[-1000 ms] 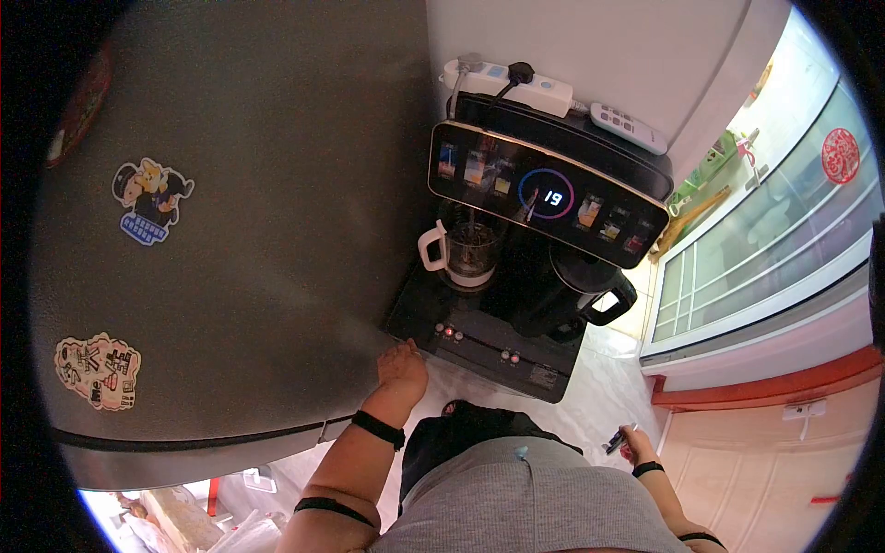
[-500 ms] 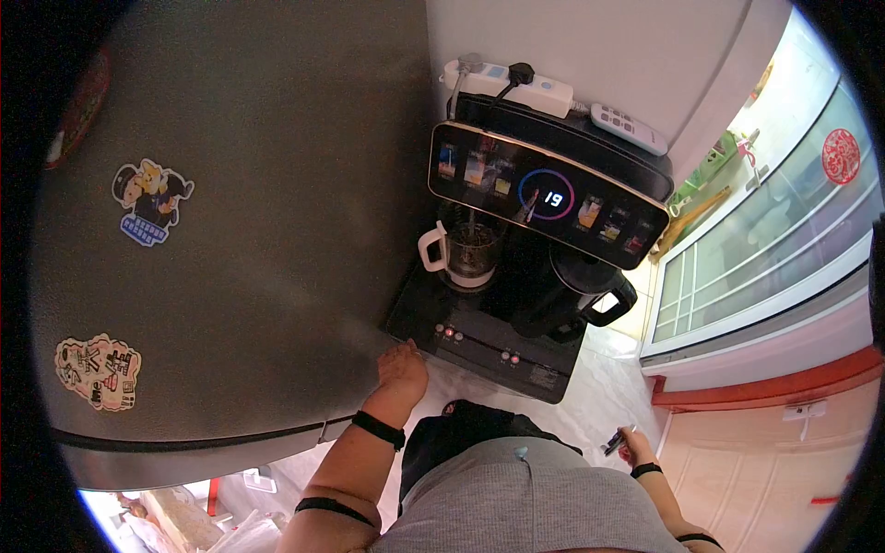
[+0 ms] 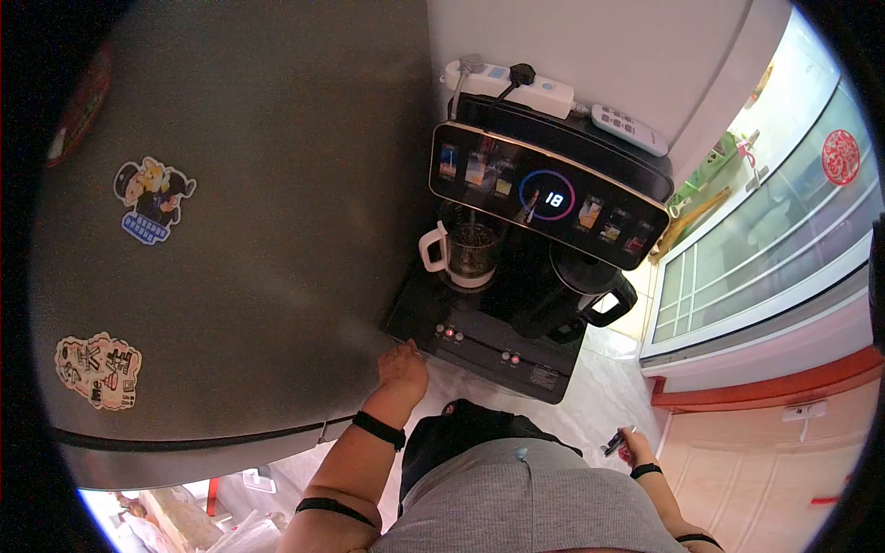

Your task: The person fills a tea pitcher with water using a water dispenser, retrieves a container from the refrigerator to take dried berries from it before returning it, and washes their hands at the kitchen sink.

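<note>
A black drinks dispenser [image 3: 516, 355] stands in front of me, its lit display [image 3: 553, 196] reading 18. A glass pot with a white handle [image 3: 470, 253] sits under its left side; a thin stream seems to run into it. A black kettle [image 3: 576, 290] stands on the right. My left hand [image 3: 403, 373] hangs near the dispenser's front left corner, fingers loosely bent, apparently holding nothing. Low on the right, my right hand [image 3: 636, 445] is closed around a small dark object [image 3: 614, 443] that I cannot make out.
A dark fridge [image 3: 277, 184] with stickers rises on the left. On top of the dispenser are a white power strip [image 3: 544, 92] with plugs and a white remote control [image 3: 629, 129]. A glass sliding door [image 3: 756, 267] is at right, beside a red strip [image 3: 765, 387].
The number on the display has dropped from 19 to 18. The liquid in the glass pot looks slightly different. Both my hands have stayed in place.
</note>
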Demonstrator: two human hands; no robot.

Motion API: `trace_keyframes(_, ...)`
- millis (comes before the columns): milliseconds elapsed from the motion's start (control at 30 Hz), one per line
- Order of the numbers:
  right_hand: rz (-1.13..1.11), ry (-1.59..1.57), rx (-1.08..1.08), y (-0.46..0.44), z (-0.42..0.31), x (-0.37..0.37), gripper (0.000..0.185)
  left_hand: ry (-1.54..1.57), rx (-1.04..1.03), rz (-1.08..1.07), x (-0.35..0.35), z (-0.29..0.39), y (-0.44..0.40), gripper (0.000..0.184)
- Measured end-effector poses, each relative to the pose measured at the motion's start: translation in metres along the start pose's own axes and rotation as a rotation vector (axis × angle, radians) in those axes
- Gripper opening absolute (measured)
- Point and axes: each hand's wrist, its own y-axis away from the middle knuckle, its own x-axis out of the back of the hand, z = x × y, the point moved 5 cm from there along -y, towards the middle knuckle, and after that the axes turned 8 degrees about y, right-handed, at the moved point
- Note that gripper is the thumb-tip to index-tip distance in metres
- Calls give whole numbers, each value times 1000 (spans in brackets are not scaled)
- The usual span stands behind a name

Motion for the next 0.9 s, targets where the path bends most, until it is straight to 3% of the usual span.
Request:
trace_keyframes(600, 12, -24, -25, 5, 1, 1, 28, -53, -27, -59, 2, 0, 4, 44)
trace_keyframes(767, 32, -14, -27, 9, 0, 4, 28, 82, -115, 123, 11, -7, 26, 49)
trace_keyframes(900, -9, -8, -36, 8, 2, 3, 27, 114, -71, 115, -7, -26, 55, 54)
